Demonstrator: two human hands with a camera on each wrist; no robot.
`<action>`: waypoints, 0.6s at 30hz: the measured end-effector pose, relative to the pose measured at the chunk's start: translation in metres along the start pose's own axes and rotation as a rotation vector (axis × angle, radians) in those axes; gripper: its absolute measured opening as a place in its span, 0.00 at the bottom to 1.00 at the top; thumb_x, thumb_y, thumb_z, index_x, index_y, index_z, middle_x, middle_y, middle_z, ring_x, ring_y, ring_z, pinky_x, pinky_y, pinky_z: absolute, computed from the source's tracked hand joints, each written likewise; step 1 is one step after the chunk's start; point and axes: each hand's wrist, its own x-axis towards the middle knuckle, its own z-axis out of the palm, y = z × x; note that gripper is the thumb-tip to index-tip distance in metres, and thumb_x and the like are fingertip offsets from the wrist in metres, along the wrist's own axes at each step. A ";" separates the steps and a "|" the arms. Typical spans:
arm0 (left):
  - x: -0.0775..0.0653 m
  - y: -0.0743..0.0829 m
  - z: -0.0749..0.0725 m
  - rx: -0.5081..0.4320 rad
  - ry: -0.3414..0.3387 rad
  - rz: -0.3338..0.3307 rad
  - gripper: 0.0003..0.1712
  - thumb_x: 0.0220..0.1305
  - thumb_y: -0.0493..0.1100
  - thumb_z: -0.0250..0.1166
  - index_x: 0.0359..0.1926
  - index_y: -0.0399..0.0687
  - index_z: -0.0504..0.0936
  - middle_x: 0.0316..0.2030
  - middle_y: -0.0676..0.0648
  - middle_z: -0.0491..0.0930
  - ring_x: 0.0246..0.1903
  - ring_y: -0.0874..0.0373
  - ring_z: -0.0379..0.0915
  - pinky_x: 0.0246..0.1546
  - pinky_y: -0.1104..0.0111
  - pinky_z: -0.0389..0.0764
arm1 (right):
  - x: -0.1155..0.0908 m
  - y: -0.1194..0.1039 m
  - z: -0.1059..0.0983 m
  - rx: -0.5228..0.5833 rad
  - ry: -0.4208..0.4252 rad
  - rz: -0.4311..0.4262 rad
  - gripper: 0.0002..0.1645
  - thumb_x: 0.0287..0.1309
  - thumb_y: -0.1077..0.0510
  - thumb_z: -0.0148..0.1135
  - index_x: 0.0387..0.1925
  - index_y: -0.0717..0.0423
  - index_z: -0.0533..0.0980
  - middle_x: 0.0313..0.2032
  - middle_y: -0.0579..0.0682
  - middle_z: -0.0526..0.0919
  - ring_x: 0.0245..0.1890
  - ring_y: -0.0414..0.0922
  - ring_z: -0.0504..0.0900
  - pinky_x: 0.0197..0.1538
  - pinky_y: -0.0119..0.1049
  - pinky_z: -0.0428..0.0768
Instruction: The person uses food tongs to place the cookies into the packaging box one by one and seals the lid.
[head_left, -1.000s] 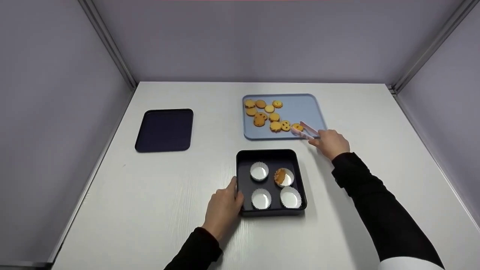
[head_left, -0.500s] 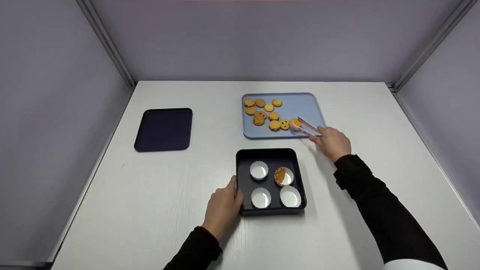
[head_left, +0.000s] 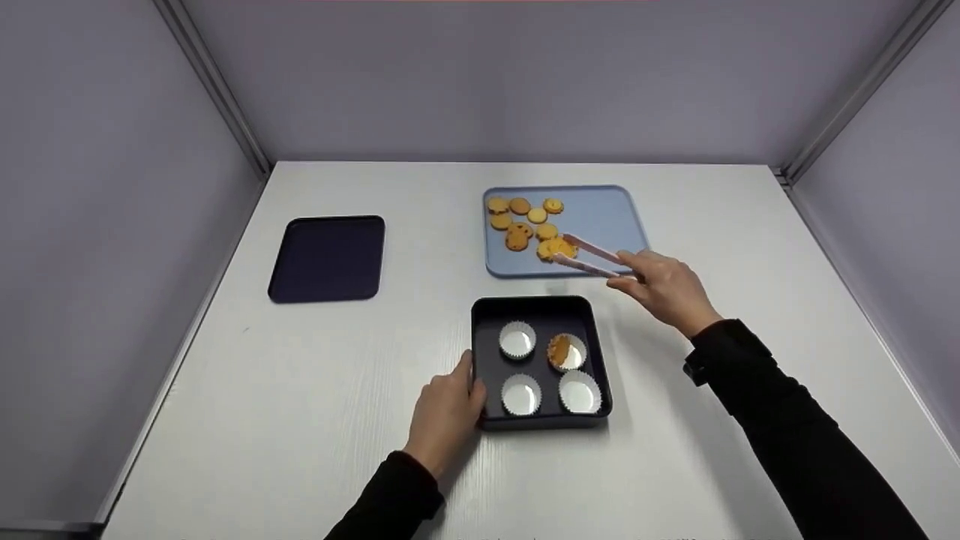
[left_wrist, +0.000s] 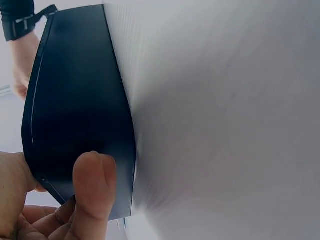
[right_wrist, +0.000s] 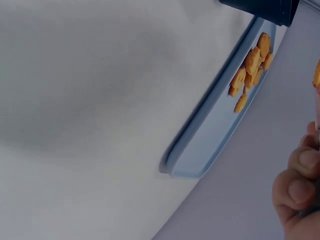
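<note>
In the head view, my left hand (head_left: 446, 409) grips the near left side of the dark box (head_left: 545, 424). My right hand (head_left: 664, 289) holds pink tongs (head_left: 589, 268), whose tips pinch a cookie (head_left: 565, 249) ahead and left of that hand, over the blue tray (head_left: 607, 214). The other cookies (head_left: 517, 232) lie beyond the tips, partly covered by the held one. Four paper cups (head_left: 522, 395) sit in the box, between my hands; one contains a cookie half (head_left: 559, 349) at its left side. A dark tray (head_left: 326, 259) lies on the counter (head_left: 300, 420), ahead and left of my left hand.

In the left wrist view, a finger lies along the box's outer wall, which hides the inside and part of my right hand.

In the right wrist view, my fingers are curled at the frame's edge, which cuts off most of the tongs; the box's corner covers part of the blue tray's far end.
</note>
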 end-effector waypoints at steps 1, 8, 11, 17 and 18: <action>0.000 0.000 0.000 0.002 -0.001 -0.002 0.28 0.68 0.39 0.62 0.66 0.29 0.74 0.16 0.44 0.77 0.13 0.63 0.57 0.15 0.68 0.64 | 0.000 -0.003 -0.001 0.009 -0.009 -0.032 0.28 0.60 0.53 0.72 0.59 0.63 0.81 0.28 0.53 0.79 0.25 0.47 0.71 0.31 0.42 0.68; 0.000 0.000 0.000 0.002 0.011 0.017 0.28 0.67 0.38 0.63 0.65 0.29 0.74 0.15 0.45 0.76 0.14 0.63 0.56 0.15 0.68 0.63 | -0.003 -0.019 -0.002 0.063 -0.095 -0.277 0.23 0.57 0.55 0.75 0.53 0.58 0.82 0.26 0.42 0.70 0.25 0.38 0.65 0.31 0.36 0.66; 0.000 -0.001 0.001 0.008 0.024 0.037 0.27 0.67 0.37 0.63 0.65 0.28 0.75 0.13 0.48 0.72 0.13 0.65 0.53 0.14 0.70 0.60 | -0.003 -0.023 -0.001 0.082 -0.153 -0.344 0.22 0.56 0.53 0.75 0.51 0.56 0.83 0.27 0.43 0.74 0.26 0.37 0.68 0.31 0.36 0.70; -0.001 -0.002 0.001 0.010 0.031 0.040 0.27 0.67 0.37 0.63 0.64 0.28 0.75 0.12 0.49 0.71 0.13 0.65 0.52 0.14 0.70 0.59 | -0.004 -0.031 0.000 0.069 -0.272 -0.388 0.21 0.56 0.51 0.75 0.49 0.56 0.84 0.28 0.44 0.77 0.26 0.37 0.71 0.31 0.36 0.73; -0.001 -0.002 0.001 0.008 0.028 0.037 0.27 0.67 0.37 0.63 0.65 0.28 0.75 0.11 0.49 0.70 0.13 0.65 0.52 0.14 0.70 0.58 | -0.004 -0.032 0.001 0.061 -0.290 -0.383 0.21 0.57 0.50 0.75 0.49 0.56 0.84 0.28 0.43 0.77 0.26 0.37 0.71 0.31 0.36 0.72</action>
